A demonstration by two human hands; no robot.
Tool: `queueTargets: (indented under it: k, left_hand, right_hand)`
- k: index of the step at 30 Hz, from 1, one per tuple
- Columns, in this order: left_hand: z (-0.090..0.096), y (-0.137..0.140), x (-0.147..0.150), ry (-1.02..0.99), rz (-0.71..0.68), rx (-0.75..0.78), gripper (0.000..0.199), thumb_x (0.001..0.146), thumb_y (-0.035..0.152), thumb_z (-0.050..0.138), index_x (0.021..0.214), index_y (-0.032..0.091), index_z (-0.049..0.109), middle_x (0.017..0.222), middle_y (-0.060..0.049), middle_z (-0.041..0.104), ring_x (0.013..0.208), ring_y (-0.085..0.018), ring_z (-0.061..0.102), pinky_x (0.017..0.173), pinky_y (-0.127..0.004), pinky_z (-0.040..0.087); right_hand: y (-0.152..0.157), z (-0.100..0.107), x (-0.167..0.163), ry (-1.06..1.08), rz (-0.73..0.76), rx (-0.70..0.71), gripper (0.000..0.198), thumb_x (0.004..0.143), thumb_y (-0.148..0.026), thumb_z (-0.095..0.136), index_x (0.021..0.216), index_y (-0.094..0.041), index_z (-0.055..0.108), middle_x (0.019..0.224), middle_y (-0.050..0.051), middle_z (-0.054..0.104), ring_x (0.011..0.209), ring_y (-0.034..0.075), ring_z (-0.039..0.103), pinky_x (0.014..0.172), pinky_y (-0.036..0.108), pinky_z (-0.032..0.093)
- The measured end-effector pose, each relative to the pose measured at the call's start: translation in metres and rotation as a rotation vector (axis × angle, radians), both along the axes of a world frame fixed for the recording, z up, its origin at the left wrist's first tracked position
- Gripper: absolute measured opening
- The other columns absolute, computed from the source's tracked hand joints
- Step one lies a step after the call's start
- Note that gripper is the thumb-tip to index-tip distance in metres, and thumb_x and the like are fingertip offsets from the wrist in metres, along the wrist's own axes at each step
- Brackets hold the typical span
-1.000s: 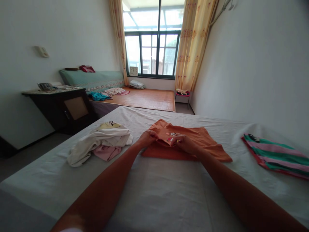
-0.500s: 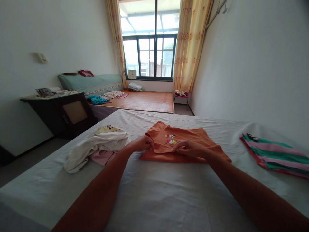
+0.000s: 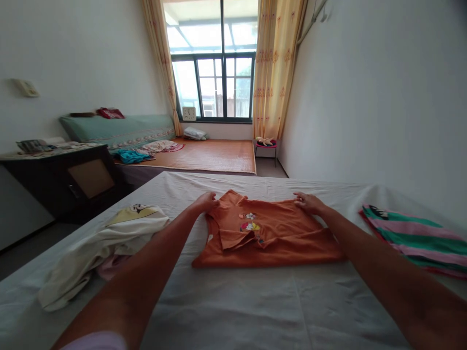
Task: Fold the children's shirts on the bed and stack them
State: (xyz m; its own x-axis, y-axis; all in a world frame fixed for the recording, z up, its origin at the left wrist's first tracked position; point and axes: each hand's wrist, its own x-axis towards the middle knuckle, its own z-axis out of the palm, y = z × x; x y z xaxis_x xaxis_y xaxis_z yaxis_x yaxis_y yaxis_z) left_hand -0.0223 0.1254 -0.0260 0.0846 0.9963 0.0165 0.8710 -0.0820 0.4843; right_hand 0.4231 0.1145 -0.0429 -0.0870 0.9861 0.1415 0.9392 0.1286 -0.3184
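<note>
White-sheeted surface (image 3: 226, 306): left hand (image 3: 206, 201), right hand (image 3: 310, 203) at far edge of orange printed cloth shirt (image 3: 275, 223), grips unclear; uneven tugging could skew folds.

Your left forearm (image 3: 156, 267) hides part of the pale garment (image 3: 104, 245); your right forearm (image 3: 372, 257) covers the right near end of the orange shirt (image 3: 279, 223). Striped cloth (image 3: 419, 233) cut off at right edge. Grip of your left hand (image 3: 206, 201) unclear. Far clock (image 3: 188, 113): too small to read.
</note>
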Motion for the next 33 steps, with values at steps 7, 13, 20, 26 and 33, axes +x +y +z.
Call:
queueTargets:
  k: [7, 13, 20, 26, 33]
  left_hand:
    - [-0.019, 0.029, 0.014, -0.116, 0.013, -0.025, 0.021, 0.056, 0.023, 0.071, 0.075, 0.015, 0.065, 0.061, 0.002, 0.061, 0.06, -0.012, 0.054, 0.049, -0.019, 0.032]
    - [-0.005, 0.014, 0.026, -0.312, -0.022, -0.105, 0.009, 0.066, 0.022, 0.062, 0.065, 0.013, 0.062, 0.039, 0.007, 0.041, 0.038, -0.007, 0.037, 0.041, -0.019, 0.028]
    - [0.047, -0.044, 0.038, -0.693, -0.308, -0.013, 0.03, 0.071, 0.038, 0.062, 0.088, 0.013, 0.061, 0.071, 0.001, 0.062, 0.059, -0.01, 0.054, 0.055, -0.02, 0.041]
    - [0.047, -0.112, 0.021, -0.437, -0.665, -0.228, 0.018, 0.069, 0.021, 0.062, 0.083, 0.012, 0.065, 0.073, 0.0, 0.065, 0.069, -0.013, 0.058, 0.061, -0.021, 0.043]
    - [0.027, -0.143, 0.026, -0.167, -0.785, -0.029, 0.035, 0.062, 0.01, 0.063, 0.093, 0.022, 0.073, 0.105, -0.001, 0.069, 0.098, -0.018, 0.06, 0.087, -0.023, 0.045]
  right_hand:
    - [0.021, -0.004, 0.013, 0.131, -0.005, -0.045, 0.018, 0.067, -0.03, 0.062, 0.078, -0.02, 0.072, 0.073, 0.003, 0.071, 0.069, 0.019, 0.064, 0.061, 0.027, 0.045]
    - [0.009, -0.006, 0.013, 0.35, 0.011, -0.02, 0.021, 0.066, -0.035, 0.06, 0.079, -0.019, 0.066, 0.073, 0.002, 0.069, 0.069, 0.017, 0.061, 0.062, 0.027, 0.046]
    - [-0.043, 0.026, 0.013, 0.915, 0.155, 0.082, 0.033, 0.059, -0.045, 0.074, 0.074, -0.018, 0.061, 0.084, 0.005, 0.069, 0.074, 0.017, 0.06, 0.07, 0.031, 0.048]
    - [-0.105, 0.021, 0.035, 0.841, 0.224, -0.102, 0.039, 0.057, -0.049, 0.079, 0.076, -0.017, 0.065, 0.089, 0.008, 0.069, 0.087, 0.022, 0.063, 0.082, 0.036, 0.049]
    - [-0.128, 0.0, 0.041, 0.675, 0.235, -0.099, 0.05, 0.059, -0.058, 0.074, 0.091, -0.019, 0.073, 0.103, 0.011, 0.069, 0.1, 0.028, 0.061, 0.086, 0.039, 0.049]
